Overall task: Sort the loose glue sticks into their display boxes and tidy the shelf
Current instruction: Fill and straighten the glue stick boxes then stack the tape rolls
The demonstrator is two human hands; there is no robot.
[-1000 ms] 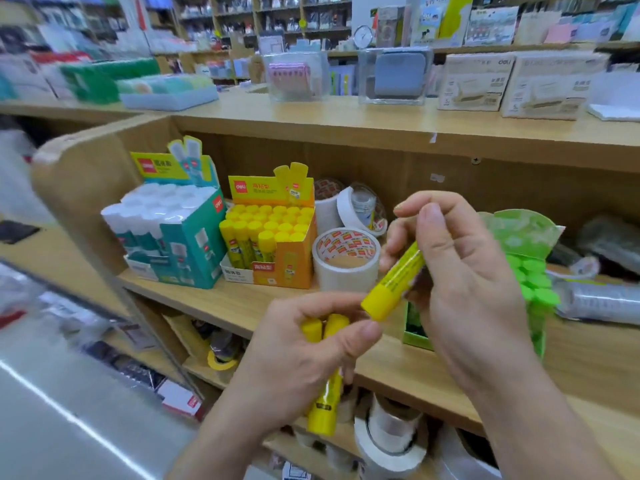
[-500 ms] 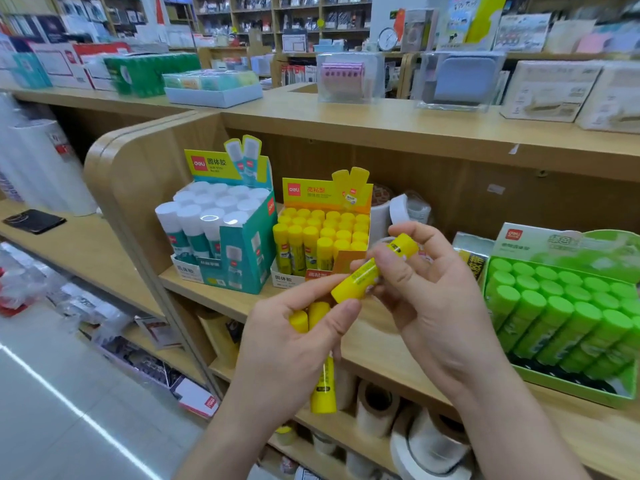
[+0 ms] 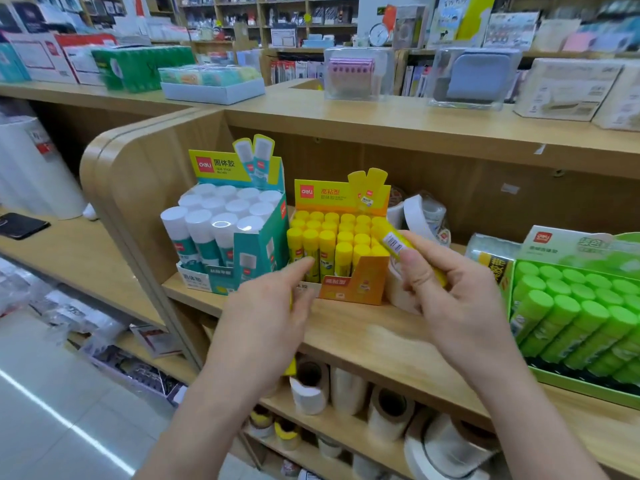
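Took the yellow glue stick away from the left hand within the last second and up to the right front corner of the yellow display box, pinched between thumb and fingertips of the right hand, tilted just over the caps. Looked about ready to slot in there. Kept the left hand curled round spare yellow sticks, mostly hidden, forefinger stretched toward the box front. Found that box nearly full of upright yellow-capped sticks; beside it the teal box packed with white-capped sticks; further right the green tray filled with rows of green sticks.
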